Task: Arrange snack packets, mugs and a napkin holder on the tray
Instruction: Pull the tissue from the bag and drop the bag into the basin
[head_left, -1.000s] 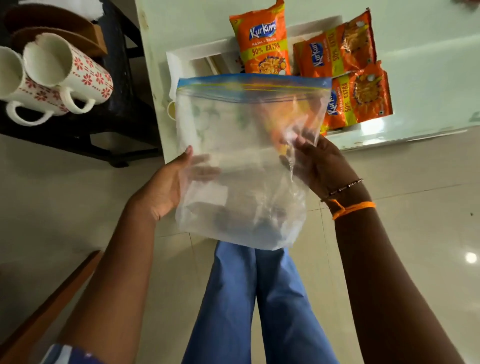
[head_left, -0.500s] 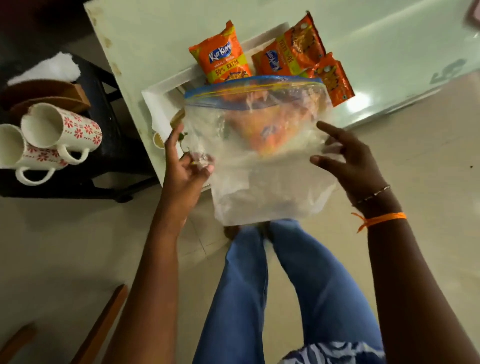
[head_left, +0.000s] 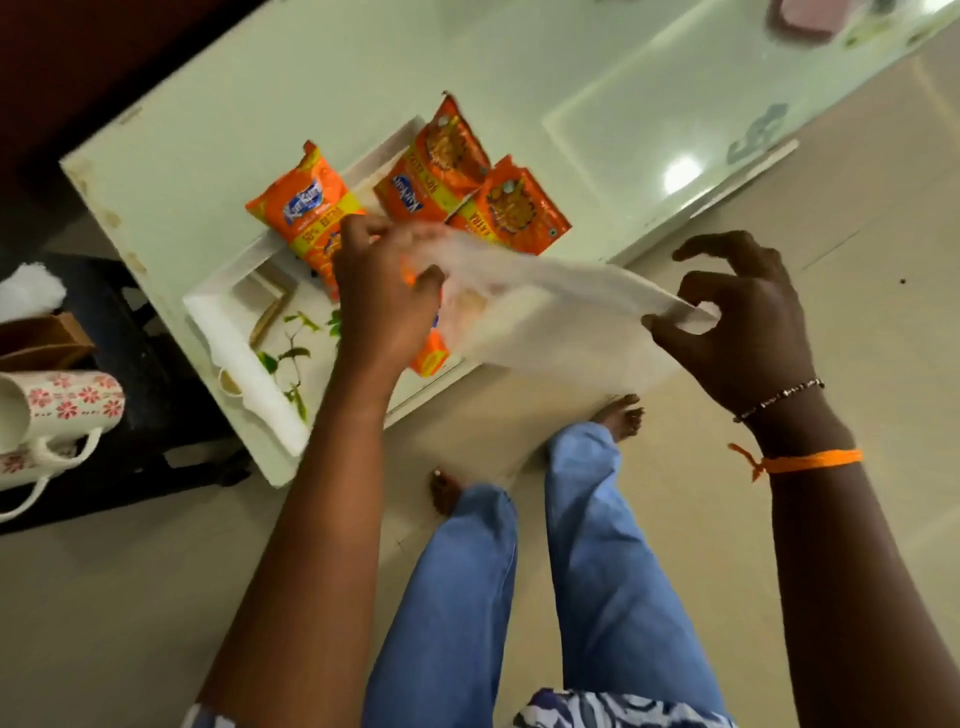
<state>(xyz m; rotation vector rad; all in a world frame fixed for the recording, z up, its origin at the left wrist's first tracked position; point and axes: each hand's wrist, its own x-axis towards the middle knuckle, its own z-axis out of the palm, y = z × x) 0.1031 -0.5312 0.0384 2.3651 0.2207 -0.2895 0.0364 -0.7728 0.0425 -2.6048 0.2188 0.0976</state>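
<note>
Both hands hold a clear plastic zip bag (head_left: 545, 306) stretched nearly flat over the white tray (head_left: 234, 343). My left hand (head_left: 384, 291) grips its left end above the tray. My right hand (head_left: 737, 312) pinches the right corner between thumb and finger. Three orange snack packets lie on the tray: one at the left (head_left: 304, 208), two at the right (head_left: 436, 166) (head_left: 511, 210). Another orange packet (head_left: 431, 353) shows under the bag. Two floral mugs (head_left: 67, 405) lie on their sides on a dark stool at the far left.
The tray sits at the near corner of a pale green table (head_left: 363, 67). Beside the mugs, a brown napkin holder (head_left: 47, 338) with white napkins stands on the stool (head_left: 145, 374). My legs and bare feet are below on the tiled floor.
The bag was held upright and open before; now it is swung down flat and stretched sideways between my hands. The view has tilted, and my left hand moved up over the tray.
</note>
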